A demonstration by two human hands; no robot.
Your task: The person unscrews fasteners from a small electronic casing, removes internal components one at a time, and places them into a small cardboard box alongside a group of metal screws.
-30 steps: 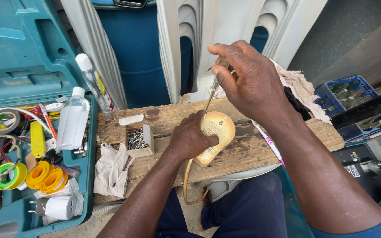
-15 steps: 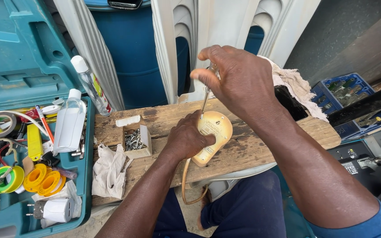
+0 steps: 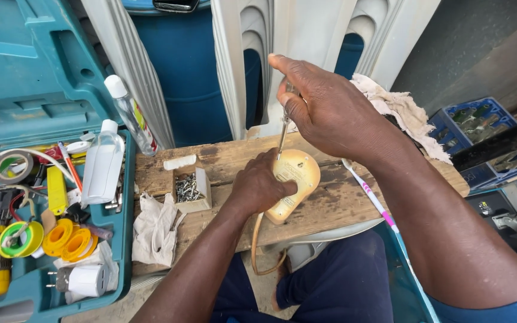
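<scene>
At the centre of the frame, on the wooden table (image 3: 222, 161), lies a yellow plastic casing (image 3: 294, 185). The left hand (image 3: 261, 188) presses it down, grip closed on its edge. The right hand (image 3: 324, 110) above has its grip clamped on a screwdriver (image 3: 283, 134), tip touching the casing. Just left sits a small box of screws (image 3: 189, 188) beside a crumpled rag (image 3: 154, 227).

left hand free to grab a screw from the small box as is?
Probably not: the left hand is pressing the yellow casing down on the plank. The screw box sits just beside it, open-topped, unobstructed.
</scene>
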